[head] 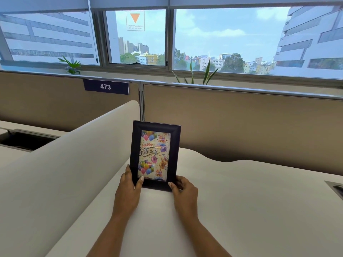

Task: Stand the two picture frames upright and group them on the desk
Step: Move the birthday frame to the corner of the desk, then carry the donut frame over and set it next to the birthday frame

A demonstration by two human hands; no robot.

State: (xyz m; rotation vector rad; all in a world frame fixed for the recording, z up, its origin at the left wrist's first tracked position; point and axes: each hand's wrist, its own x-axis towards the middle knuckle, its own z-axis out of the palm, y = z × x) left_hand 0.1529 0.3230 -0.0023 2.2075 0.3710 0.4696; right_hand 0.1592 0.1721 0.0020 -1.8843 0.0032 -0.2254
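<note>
A black picture frame point(155, 127) with a colourful "Happy Birthday" print stands upright on the white desk point(250, 201), near the desk's left side. My left hand point(130, 184) grips its lower left corner, thumb on the front. My right hand point(183, 190) grips the lower right corner, thumb on the front and fingers behind. Only one frame shows in view.
A white curved divider point(74, 154) runs along the desk's left side. A beige partition point(241, 123) with a "473" label point(105, 87) closes off the back. A cable cut-out point(336, 188) sits at the desk's right edge. Plants point(194, 73) stand at the window.
</note>
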